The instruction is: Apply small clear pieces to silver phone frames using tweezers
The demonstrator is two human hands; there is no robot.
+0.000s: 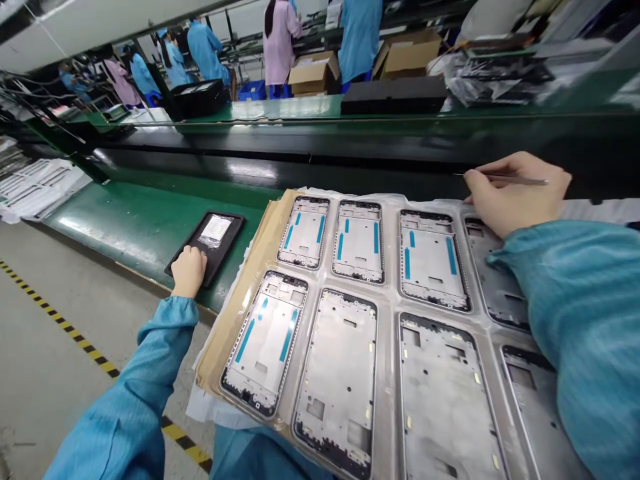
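My left hand (189,270) is over the near end of a small black tray (227,250), fingers curled; whatever they may hold is hidden. In that tray lies a clear packet with a white printed label (216,228). Between the thumb and fingers of my right hand (523,190) is a pair of thin metal tweezers (520,179), held nearly level above the far right of a clear plastic tray (387,300). Phone frames sit in its pockets. Several, such as this phone frame (305,230), carry blue strips; a larger-looking phone frame (343,360) shows bare metal. My right sleeve covers part of the right-hand frames.
Cardboard (245,293) lies under the plastic tray's left side. Behind runs a dark conveyor belt (250,167). On the far bench are a black box (395,95) and a heap of plastic bags (495,80). More frames (40,180) lie left. People in smocks (280,40) stand beyond.
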